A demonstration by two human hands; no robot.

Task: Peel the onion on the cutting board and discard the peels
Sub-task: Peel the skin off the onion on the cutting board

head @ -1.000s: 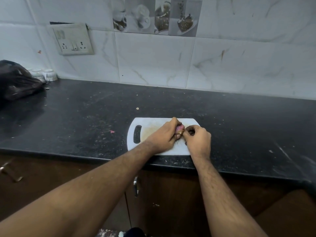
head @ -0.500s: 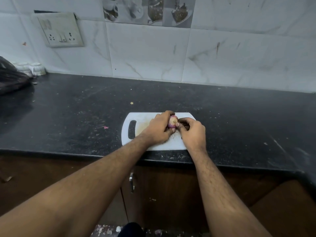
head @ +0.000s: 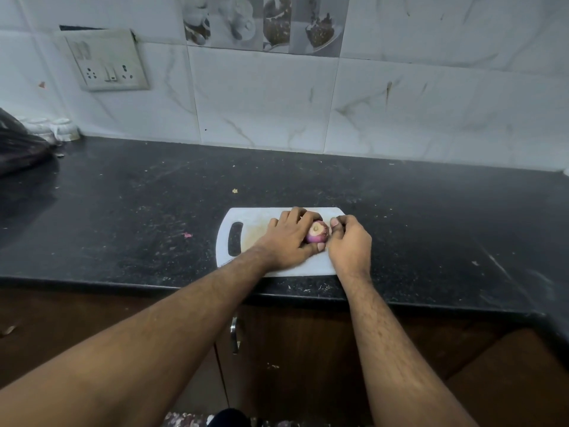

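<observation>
One onion point(head: 317, 232) gripped by two hands on one cutting board point(head: 246, 223).

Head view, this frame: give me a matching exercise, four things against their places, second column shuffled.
Things:
1. onion
2. cutting board
3. switch panel
4. black bag

Places:
A. on the tiled wall, upper left
B. far left of the counter
C. between the two hands, on the board
D. near the counter's front edge, handle slot to the left

Pairs: 1-C, 2-D, 3-A, 4-B. The left hand cups the onion; the right hand touches its other side.
</observation>
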